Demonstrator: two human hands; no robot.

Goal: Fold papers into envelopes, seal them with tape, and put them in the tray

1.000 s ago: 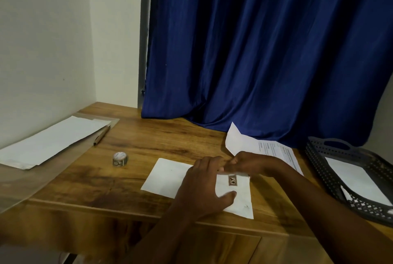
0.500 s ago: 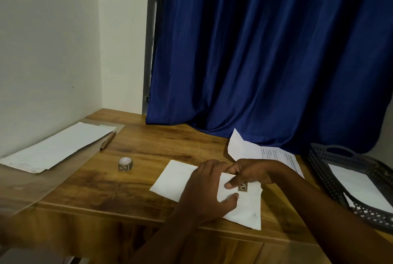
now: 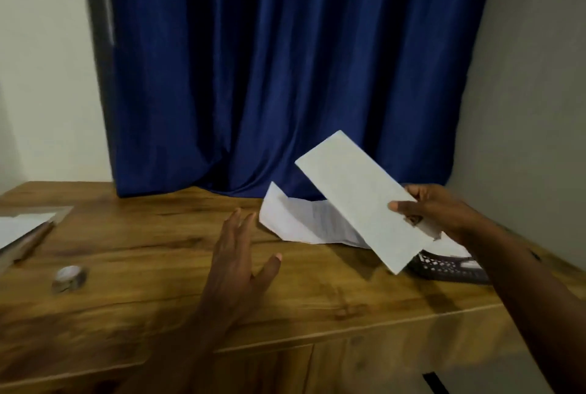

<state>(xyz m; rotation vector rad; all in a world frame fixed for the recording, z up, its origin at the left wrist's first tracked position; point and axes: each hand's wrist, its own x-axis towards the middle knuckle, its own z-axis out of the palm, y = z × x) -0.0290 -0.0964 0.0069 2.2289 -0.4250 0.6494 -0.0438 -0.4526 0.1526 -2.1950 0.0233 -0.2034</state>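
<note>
My right hand (image 3: 439, 211) pinches a white folded envelope (image 3: 358, 197), thumb on its face, and holds it tilted in the air above the desk's right side. A bit of brown tape shows at its lower edge by my palm. My left hand (image 3: 236, 254) hovers over the middle of the wooden desk (image 3: 142, 251), fingers straight and spread, holding nothing. The dark mesh tray (image 3: 444, 270) lies at the right, mostly hidden behind the envelope and my right arm. A small tape roll (image 3: 69, 277) sits on the desk at the left.
A printed sheet of paper (image 3: 301, 219) lies against the blue curtain (image 3: 269, 60) at the back. White paper (image 3: 19, 225) on a clear sheet, with a pen (image 3: 30, 241) beside it, lies at the far left. A wall stands close on the right.
My right hand has lifted the envelope off the desk and carried it up and to the right. My left hand has let go of it and opened. The view has turned right.
</note>
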